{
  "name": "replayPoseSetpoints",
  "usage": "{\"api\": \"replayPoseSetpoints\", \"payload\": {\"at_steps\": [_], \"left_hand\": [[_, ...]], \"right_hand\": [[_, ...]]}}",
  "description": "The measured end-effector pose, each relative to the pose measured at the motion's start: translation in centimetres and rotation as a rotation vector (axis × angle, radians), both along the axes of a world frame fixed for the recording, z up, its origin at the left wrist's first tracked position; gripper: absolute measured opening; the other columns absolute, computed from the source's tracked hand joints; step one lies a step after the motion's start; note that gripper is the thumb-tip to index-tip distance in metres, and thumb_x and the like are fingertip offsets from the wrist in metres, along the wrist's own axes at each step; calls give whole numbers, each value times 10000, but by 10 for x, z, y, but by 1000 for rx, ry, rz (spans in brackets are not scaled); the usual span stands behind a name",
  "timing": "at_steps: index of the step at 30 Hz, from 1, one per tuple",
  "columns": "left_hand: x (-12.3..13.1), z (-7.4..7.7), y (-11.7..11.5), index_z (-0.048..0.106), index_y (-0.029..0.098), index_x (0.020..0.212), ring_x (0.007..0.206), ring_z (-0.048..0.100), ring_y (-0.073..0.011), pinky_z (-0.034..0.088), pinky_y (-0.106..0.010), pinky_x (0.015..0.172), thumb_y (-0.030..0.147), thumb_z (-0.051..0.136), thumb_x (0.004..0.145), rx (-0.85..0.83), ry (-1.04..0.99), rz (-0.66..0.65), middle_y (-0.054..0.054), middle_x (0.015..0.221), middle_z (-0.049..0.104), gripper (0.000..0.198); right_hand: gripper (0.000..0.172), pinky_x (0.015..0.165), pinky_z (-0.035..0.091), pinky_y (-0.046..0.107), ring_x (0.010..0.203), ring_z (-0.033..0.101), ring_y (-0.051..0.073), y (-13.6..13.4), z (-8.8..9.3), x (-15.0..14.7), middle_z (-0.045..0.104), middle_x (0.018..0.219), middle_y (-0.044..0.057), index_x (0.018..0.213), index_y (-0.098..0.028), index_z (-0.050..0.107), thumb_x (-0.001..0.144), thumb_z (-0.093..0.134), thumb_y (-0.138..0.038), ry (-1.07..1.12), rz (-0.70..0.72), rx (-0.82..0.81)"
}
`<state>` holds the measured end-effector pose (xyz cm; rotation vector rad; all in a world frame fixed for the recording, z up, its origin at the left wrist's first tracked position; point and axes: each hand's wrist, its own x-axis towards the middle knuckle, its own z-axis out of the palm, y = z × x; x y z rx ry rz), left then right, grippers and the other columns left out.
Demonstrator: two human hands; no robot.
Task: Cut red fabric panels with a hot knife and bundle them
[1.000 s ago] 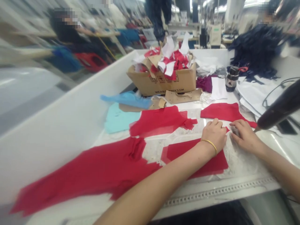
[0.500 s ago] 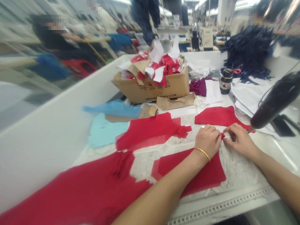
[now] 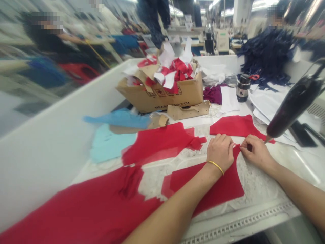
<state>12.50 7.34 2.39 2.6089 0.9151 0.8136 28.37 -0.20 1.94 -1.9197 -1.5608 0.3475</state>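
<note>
My left hand [image 3: 220, 149], with a yellow bangle at the wrist, pinches the upper corner of a red fabric piece [image 3: 220, 189]. Close on its right, my right hand [image 3: 256, 150] pinches the same corner between thumb and forefinger. A short bit of red cloth stretches between the two hands. The rest of this piece lies flat on the table beneath my left forearm, which hides part of it. Just behind my hands lies another red fabric piece [image 3: 232, 125]. The tip of a black handheld tool [image 3: 291, 106] hangs near my right hand.
More red fabric [image 3: 157, 144] and a large red piece [image 3: 83, 203] lie to the left, beside light blue cloth [image 3: 111, 144]. A cardboard box [image 3: 162, 96] of scraps stands behind, with a dark jar [image 3: 243, 88] farther right. A measuring tape [image 3: 238, 223] runs along the front edge.
The two hands have drawn slightly apart, and the red corner between them now shows stretched. The whole view has shifted a little; the fabric pieces lie as before.
</note>
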Motion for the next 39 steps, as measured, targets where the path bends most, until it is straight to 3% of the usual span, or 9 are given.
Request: {"api": "replayPoseSetpoints", "payload": {"at_steps": [10, 16, 19, 22, 25, 28, 31, 35, 39], "left_hand": [[-4, 5, 7, 525, 219, 764, 817, 595, -241, 450, -386, 746, 104, 486, 922, -42, -128, 96, -49, 787, 634, 200], [3, 4, 5, 624, 201, 797, 774, 639, -183, 518, -314, 753, 140, 546, 952, -135, -110, -42, -9, 779, 697, 184], [4, 9, 7, 694, 196, 985, 893, 677, -197, 543, -335, 833, 163, 552, 963, -158, -35, -120, -32, 962, 761, 148], [-13, 22, 15, 665, 172, 1197, 1099, 655, -256, 531, -418, 953, 177, 548, 966, -147, 52, -156, -96, 1213, 726, 260], [-47, 37, 15, 673, 140, 1163, 1106, 634, -280, 530, -441, 960, 147, 513, 972, 2, 137, -204, -130, 1188, 712, 249], [-82, 46, -4, 685, 126, 1036, 948, 636, -245, 558, -386, 857, 135, 491, 993, 112, 109, -243, -113, 1024, 721, 199], [-103, 42, -36, 678, 121, 961, 827, 603, -201, 551, -320, 749, 112, 492, 999, 88, 43, -268, -79, 899, 695, 190], [-105, 25, -70, 670, 126, 875, 767, 556, -211, 514, -344, 698, 141, 511, 996, 205, 54, -251, -65, 819, 654, 200], [-94, 11, -77, 675, 127, 876, 757, 546, -223, 464, -356, 659, 170, 479, 1008, 330, 106, -224, -62, 800, 636, 240]], "right_hand": [[212, 683, 371, 347, 729, 549, 213, -1, -3, 2, 556, 703, 20, 619, -213, 453, 778, 586, -166, 13, -7, 22], [110, 707, 393, 372, 758, 563, 233, -3, -3, 1, 575, 726, 33, 717, -220, 522, 814, 574, -206, -3, 3, 42], [36, 695, 430, 366, 762, 575, 228, -7, -1, 2, 597, 791, 46, 853, -217, 568, 829, 544, -206, 14, 9, 81], [123, 658, 468, 341, 731, 578, 200, -13, 3, 3, 625, 901, 67, 967, -206, 581, 854, 532, -218, 67, 30, 148], [121, 604, 465, 311, 667, 566, 169, -18, 7, 2, 620, 882, 55, 987, -201, 589, 885, 536, -235, 86, 103, 197], [70, 553, 436, 286, 596, 541, 143, -21, 7, 1, 597, 798, 28, 913, -203, 603, 897, 538, -226, 47, 198, 229], [82, 542, 432, 281, 571, 537, 132, -21, 4, 0, 601, 794, 27, 869, -197, 602, 896, 525, -195, -11, 227, 258], [77, 538, 436, 288, 566, 544, 136, -22, 4, 1, 614, 823, 37, 890, -190, 612, 877, 536, -184, -72, 202, 236], [91, 491, 410, 283, 522, 514, 123, -24, 8, 2, 605, 815, 27, 913, -190, 642, 854, 585, -229, -87, 187, 194]]}}
